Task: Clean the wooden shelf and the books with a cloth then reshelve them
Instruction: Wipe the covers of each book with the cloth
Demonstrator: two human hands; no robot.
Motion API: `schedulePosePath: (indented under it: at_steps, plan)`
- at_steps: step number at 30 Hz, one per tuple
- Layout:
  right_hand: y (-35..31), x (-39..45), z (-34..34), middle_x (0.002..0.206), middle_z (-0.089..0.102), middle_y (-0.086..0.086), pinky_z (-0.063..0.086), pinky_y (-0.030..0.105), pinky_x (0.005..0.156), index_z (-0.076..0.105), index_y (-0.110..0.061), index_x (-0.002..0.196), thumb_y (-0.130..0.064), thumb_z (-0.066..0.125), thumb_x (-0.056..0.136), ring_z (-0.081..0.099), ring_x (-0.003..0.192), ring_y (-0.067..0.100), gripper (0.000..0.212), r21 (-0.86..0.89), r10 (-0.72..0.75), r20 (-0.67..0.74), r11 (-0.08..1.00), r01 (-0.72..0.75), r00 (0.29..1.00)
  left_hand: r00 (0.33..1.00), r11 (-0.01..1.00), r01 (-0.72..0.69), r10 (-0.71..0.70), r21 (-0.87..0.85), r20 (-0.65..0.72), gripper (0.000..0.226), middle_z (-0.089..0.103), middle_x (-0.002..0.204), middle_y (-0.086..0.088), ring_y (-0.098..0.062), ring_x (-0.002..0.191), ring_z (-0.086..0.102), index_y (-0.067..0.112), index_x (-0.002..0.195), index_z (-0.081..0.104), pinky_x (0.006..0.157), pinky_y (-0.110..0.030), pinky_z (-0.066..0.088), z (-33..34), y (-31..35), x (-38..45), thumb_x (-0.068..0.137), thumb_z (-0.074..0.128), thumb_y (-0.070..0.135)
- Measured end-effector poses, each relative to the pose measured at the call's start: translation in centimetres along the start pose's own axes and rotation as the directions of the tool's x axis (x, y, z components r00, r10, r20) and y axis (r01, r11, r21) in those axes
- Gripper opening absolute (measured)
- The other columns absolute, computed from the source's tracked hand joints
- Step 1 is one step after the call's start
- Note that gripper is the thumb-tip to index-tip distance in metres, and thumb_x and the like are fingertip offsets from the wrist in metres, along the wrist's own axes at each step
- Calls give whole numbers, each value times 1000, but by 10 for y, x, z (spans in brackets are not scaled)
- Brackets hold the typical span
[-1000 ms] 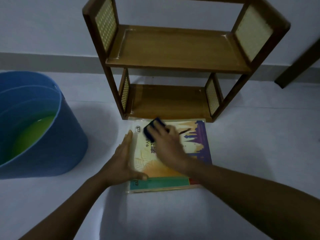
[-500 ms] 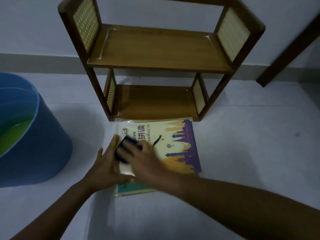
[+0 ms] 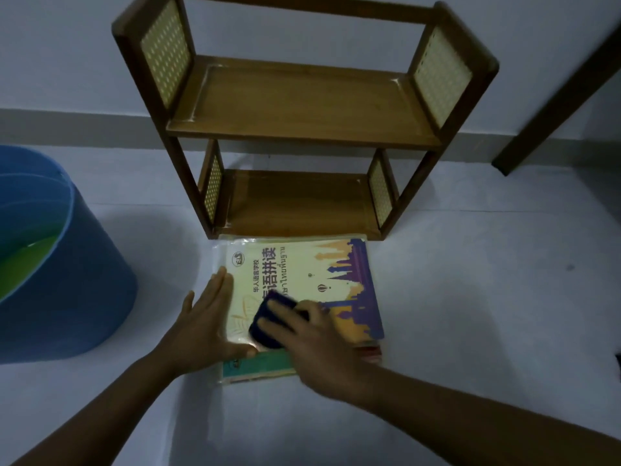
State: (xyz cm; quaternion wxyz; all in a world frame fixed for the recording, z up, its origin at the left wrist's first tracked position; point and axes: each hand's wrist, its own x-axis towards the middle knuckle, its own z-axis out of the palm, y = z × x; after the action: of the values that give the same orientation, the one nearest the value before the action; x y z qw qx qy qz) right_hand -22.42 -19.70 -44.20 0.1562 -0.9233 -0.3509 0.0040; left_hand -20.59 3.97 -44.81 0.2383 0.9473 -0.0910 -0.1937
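Observation:
A small wooden shelf with two boards and woven side panels stands against the wall, both boards bare. In front of it a stack of books lies flat on the floor, a cream and purple cover on top. My right hand presses a dark blue cloth onto the lower middle of that cover. My left hand lies flat, fingers spread, on the stack's left edge, thumb on the cover's lower corner.
A blue bucket holding greenish liquid stands on the floor at the left, close to my left arm. A dark wooden leg slants down at the far right. The floor is pale tile, the wall grey.
My right hand has slid the cloth from the cover's top left down its left side, then toward the lower middle. My left hand has stayed on the stack's left edge.

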Motion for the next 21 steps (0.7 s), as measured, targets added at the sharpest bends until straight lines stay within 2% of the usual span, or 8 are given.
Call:
schedulePosePath:
  at_steps: [3, 7, 10, 11, 13, 16, 18, 21]
  plan:
    - [21, -4, -6, 154, 35, -4, 43, 45, 96, 38, -34, 140, -5, 59, 79, 44, 116, 31, 71, 50, -29, 42, 998, 27, 999, 1000, 1000, -3, 2, 13, 10, 144, -34, 148, 8, -8, 140, -25, 18, 144, -29, 117, -46, -8, 2, 0, -3, 44, 36, 100]
    - [93, -15, -24, 148, 44, 3, 50, 49, 87, 50, -23, 137, -10, 59, 80, 50, 106, 35, 60, -15, 363, -57, 931, -364, 930, 1000, 1000, 1, -1, -13, 22, 145, -33, 148, 8, -9, 139, -23, 19, 143, -30, 117, -46, -8, 4, 3, -3, 43, 37, 100]
    - [80, -9, -19, 143, 49, 11, 53, 46, 82, 52, -15, 135, -12, 70, 71, 54, 101, 38, 66, -85, 437, -162, 887, -454, 885, 1000, 999, 3, -3, -50, 7, 142, -31, 149, 8, -10, 140, -22, 25, 140, -31, 117, -46, -8, 4, 5, -4, 43, 39, 100]
    - [58, -3, -14, 146, 45, 10, 50, 44, 86, 48, -16, 138, -9, 70, 71, 53, 108, 37, 71, -119, 392, -139, 905, -408, 909, 1000, 998, -4, 4, -64, 2, 140, -30, 149, 9, -10, 141, -21, 28, 140, -31, 117, -46, -8, 4, 5, -4, 43, 40, 100]
    - [5, 4, -4, 149, 39, 7, 44, 43, 92, 39, -20, 140, -6, 68, 68, 43, 120, 34, 78, -91, 116, -45, 989, -120, 992, 999, 995, -33, 32, -93, -15, 135, -26, 150, 10, -9, 142, -17, 32, 139, -30, 117, -44, -8, 6, 5, -5, 46, 43, 98]
    - [-16, 30, -5, 152, 32, 2, 37, 48, 101, 33, -26, 141, -6, 67, 75, 34, 122, 35, 77, 35, -181, 105, 983, 179, 978, 998, 993, -52, 47, -104, -52, 138, -17, 153, 13, -11, 145, -6, 28, 144, -28, 116, -42, -7, 8, 3, -5, 50, 51, 92]
    - [11, 63, -7, 156, 27, -2, 33, 50, 105, 32, -33, 144, -4, 59, 83, 34, 127, 38, 73, -13, -65, 93, 998, 67, 994, 998, 993, -31, 24, -116, -62, 143, -18, 151, 14, -9, 144, -8, 24, 146, -26, 116, -41, -8, 7, 3, -6, 49, 54, 92]
    - [59, 91, -17, 158, 21, -2, 31, 50, 107, 28, -34, 146, -2, 51, 87, 31, 129, 39, 71, 23, 352, 37, 935, -353, 935, 999, 996, -28, 25, -80, -40, 140, -25, 150, 11, -10, 142, -16, 27, 141, -30, 117, -43, -9, 3, 3, -8, 45, 45, 97]
